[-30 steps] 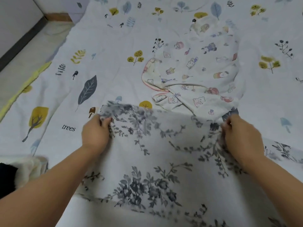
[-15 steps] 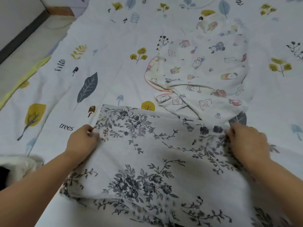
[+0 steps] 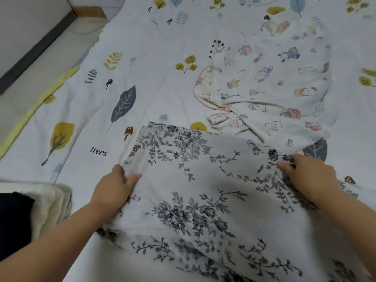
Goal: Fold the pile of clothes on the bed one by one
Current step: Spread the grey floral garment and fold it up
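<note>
On the bed (image 3: 162,82), the left hand (image 3: 114,188) pinches the left edge of the floral cloth (image 3: 203,190) spread flat in front, the right hand (image 3: 309,178) grips its right edge, the cartoon-print garment (image 3: 274,88) just beyond.

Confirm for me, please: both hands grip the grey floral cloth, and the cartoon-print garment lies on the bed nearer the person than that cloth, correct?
Not quite. The head view shows the cartoon-print garment lying beyond the grey floral cloth, farther from the person. The left hand and right hand do grip the cloth.
</note>
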`<state>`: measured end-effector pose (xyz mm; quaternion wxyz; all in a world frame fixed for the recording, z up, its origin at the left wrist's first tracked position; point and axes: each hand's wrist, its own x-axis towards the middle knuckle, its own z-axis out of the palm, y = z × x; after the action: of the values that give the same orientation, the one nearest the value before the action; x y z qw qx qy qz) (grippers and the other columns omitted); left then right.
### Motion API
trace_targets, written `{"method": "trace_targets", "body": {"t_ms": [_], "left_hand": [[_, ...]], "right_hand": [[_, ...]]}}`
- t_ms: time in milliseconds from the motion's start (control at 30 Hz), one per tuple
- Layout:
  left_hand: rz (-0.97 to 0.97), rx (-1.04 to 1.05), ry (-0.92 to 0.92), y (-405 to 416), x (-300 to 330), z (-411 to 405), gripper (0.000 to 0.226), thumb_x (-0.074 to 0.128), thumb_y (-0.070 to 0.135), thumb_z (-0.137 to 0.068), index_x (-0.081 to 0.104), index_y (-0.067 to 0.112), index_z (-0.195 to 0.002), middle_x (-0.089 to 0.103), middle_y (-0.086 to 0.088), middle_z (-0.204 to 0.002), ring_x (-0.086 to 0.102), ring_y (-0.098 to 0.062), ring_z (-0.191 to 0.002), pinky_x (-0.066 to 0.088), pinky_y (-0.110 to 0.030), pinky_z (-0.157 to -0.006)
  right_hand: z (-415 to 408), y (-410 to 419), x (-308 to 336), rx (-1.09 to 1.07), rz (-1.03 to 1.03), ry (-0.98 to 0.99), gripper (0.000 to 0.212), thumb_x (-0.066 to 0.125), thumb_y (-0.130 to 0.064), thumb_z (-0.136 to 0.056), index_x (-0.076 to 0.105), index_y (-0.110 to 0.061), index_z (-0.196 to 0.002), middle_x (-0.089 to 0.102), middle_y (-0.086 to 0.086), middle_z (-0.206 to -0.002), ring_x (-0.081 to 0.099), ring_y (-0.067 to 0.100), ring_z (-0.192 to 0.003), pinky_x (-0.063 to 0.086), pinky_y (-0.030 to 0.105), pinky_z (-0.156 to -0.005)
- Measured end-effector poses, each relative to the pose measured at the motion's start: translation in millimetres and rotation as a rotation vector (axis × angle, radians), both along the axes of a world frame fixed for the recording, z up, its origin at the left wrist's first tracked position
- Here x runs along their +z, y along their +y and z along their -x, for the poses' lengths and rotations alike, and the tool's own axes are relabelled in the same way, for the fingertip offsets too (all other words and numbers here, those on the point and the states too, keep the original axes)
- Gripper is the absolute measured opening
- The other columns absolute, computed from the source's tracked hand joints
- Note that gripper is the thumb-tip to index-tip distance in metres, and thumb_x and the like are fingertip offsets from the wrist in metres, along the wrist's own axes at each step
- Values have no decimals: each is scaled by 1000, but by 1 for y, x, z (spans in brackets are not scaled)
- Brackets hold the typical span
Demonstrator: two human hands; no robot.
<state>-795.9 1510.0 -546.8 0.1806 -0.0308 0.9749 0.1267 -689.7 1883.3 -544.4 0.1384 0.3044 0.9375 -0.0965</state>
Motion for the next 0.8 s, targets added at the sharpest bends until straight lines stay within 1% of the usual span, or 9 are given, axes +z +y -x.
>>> {"method": "trace_targets", "body": {"t_ms": [100, 167, 233, 300, 400, 533, 600, 667, 800], "left_hand": [[-59, -51, 102, -14, 10, -1, 37, 51, 40, -91, 37, 9, -77, 47, -7, -59, 44, -22, -57, 26, -31, -49], [-39, -57, 110, -21, 9, 3, 36, 52, 39, -91, 40, 7, -81, 52, -10, -63, 49, -28, -63, 28, -34, -51], [22, -25, 51, -24, 0, 4, 35, 52, 40, -92, 48, 6, -99, 62, -14, -86, 56, -35, -83, 35, -35, -62], [25, 40, 21, -24, -9, 3, 41, 54, 39, -91, 46, 6, -114, 62, -18, -106, 56, -37, -98, 38, -37, -72], [20, 72, 174, -24, -6, -6, 43, 57, 36, -89, 47, 0, -112, 54, -24, -111, 52, -42, -103, 41, -45, -82], [22, 96, 323, -38, 6, -31, 30, 53, 29, -91, 54, -1, -90, 57, -23, -90, 54, -42, -88, 42, -45, -75], [-23, 120, 243, -47, 8, -44, 33, 48, 37, -91, 52, 7, -78, 61, -14, -76, 57, -36, -81, 43, -40, -71], [-31, 169, 177, -54, 13, -51, 37, 48, 46, -90, 52, 13, -75, 62, -7, -69, 58, -30, -76, 44, -37, -67], [-29, 137, 99, -63, 16, -52, 41, 55, 53, -83, 51, 15, -71, 60, -4, -70, 57, -28, -77, 39, -34, -63]], "right_hand": [[-1, 4, 5, -65, -63, 213, 40, 43, -44, -94, 49, -9, -76, 52, 9, -64, 50, 31, -70, 36, 42, -79], [-1, 0, 1, -86, -127, 234, 42, 42, -44, -94, 49, -7, -75, 47, 7, -61, 48, 31, -68, 32, 41, -77], [4, -6, -10, -91, -164, 100, 40, 43, -43, -95, 57, -6, -93, 60, 17, -86, 54, 36, -90, 34, 43, -85], [8, -16, -17, -148, -127, 4, 43, 44, -40, -95, 52, -4, -116, 53, 23, -119, 44, 38, -115, 30, 50, -98], [0, -49, -5, -153, -143, 166, 44, 50, -30, -91, 44, -3, -126, 39, 25, -134, 31, 37, -128, 15, 62, -106], [-45, -123, 13, 194, 148, 409, 32, 55, -27, -87, 57, -10, -114, 54, 15, -121, 50, 31, -113, 41, 46, -96], [-72, -160, 11, 451, 215, 398, 33, 50, -39, -84, 63, -15, -102, 63, 8, -108, 60, 26, -101, 51, 38, -85], [-87, -182, 0, 640, 182, 285, 43, 44, -51, -77, 65, -20, -96, 67, 5, -105, 65, 26, -97, 54, 41, -82], [-82, -194, -17, 664, 135, 275, 19, 80, -32, -63, 73, -19, -75, 74, 2, -87, 70, 27, -85, 57, 44, -77]]}}
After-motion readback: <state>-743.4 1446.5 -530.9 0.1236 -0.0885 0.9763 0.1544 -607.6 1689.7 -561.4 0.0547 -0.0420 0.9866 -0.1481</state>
